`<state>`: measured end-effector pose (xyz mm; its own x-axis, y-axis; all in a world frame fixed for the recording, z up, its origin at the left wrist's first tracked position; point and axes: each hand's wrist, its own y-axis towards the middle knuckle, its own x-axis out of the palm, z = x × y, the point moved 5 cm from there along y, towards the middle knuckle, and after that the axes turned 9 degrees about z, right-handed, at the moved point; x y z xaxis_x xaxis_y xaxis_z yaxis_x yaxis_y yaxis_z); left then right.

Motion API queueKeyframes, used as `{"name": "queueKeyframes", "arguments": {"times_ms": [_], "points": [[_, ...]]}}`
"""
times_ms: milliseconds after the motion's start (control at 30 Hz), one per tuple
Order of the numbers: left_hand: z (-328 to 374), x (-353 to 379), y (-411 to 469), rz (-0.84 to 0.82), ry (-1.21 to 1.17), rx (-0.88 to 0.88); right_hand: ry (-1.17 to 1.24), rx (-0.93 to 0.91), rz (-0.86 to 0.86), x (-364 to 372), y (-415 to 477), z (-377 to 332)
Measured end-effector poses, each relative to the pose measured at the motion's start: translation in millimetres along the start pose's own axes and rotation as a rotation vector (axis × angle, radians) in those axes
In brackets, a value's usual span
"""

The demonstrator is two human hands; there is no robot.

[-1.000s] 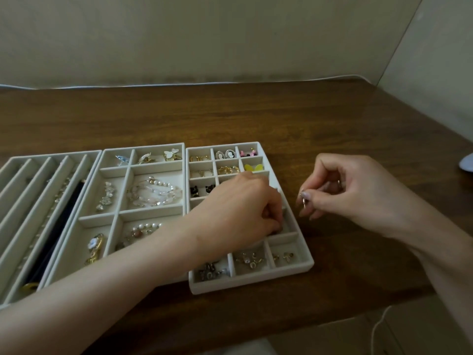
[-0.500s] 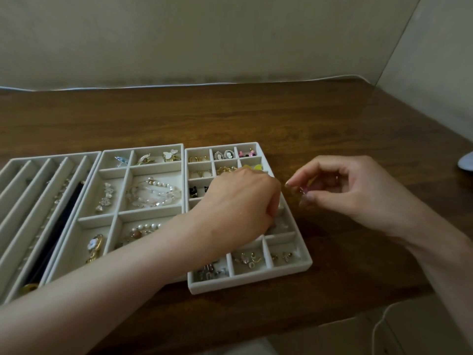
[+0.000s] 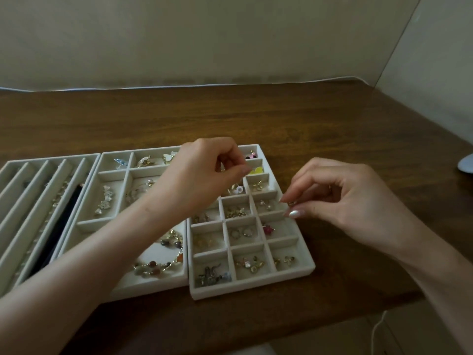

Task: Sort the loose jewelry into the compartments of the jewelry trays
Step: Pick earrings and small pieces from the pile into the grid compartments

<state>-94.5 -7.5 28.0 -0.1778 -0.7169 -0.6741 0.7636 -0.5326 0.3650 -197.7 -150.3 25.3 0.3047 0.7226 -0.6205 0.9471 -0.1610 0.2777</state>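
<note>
Lifting off the middle compartments, the left hand (image 3: 204, 175) is now hovering over the far end of the grid tray (image 3: 304, 271), fingertips pinching together; around what, I cannot tell. The right hand (image 3: 345, 201) is pinching a tiny metal piece (image 3: 291, 202) just beside the tray's right rim.

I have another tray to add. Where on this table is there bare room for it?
Bare: the wide table strip between the trays and the wall, and a smaller patch right of the grid tray, by the right hand pinching a small piece. Crowded: the near left, trays side by side under the left hand.
</note>
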Motion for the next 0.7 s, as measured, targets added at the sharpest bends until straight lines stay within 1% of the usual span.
{"name": "queueKeyframes", "arguments": {"times_ms": [200,500,600,700], "points": [[-4,-7,-6,0.056,-0.012,-0.004,-0.096,-0.090,-0.011,8,-4,-9],[1,-10,-8,0.071,-0.006,0.022,-0.418,-0.258,-0.065,23,-10,-21],[2,-12,-8,0.084,-0.005,0.040,-0.533,-0.269,-0.078,30,-11,-25],[3,-12,-8,0.087,-0.002,0.059,-0.615,-0.259,-0.139,38,-12,-32]]}}
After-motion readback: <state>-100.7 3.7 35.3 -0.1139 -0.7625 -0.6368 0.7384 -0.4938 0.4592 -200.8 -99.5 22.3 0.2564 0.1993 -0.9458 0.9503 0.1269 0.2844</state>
